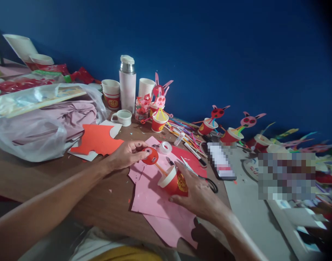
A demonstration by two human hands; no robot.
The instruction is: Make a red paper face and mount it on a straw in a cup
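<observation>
My left hand [124, 156] is closed, pinching the edge of an orange-red paper disc [151, 158] with a paper eye on it. From the disc a thin orange stem [162, 169] runs to the rim of a red-and-white paper cup [168, 180] with a gold emblem. The cup is tilted toward the left. Around its base side is my right hand [200, 192], thumb below and fingers above; the fingertips are partly hidden. Under the cup lie pink paper sheets [146, 201] with cut-out edges. Black-handled scissors [209, 183], a marker [195, 154] and a tape roll [165, 147] lie close by.
An orange paper sheet [96, 139] and a plastic bag [46, 127] lie left. Behind stand a flask [127, 87], a mug [124, 117] and stacked cups [110, 90]. Several cups with rabbit-like paper heads line the wall, including one pink-headed cup [232, 136]. A phone [221, 161] lies right.
</observation>
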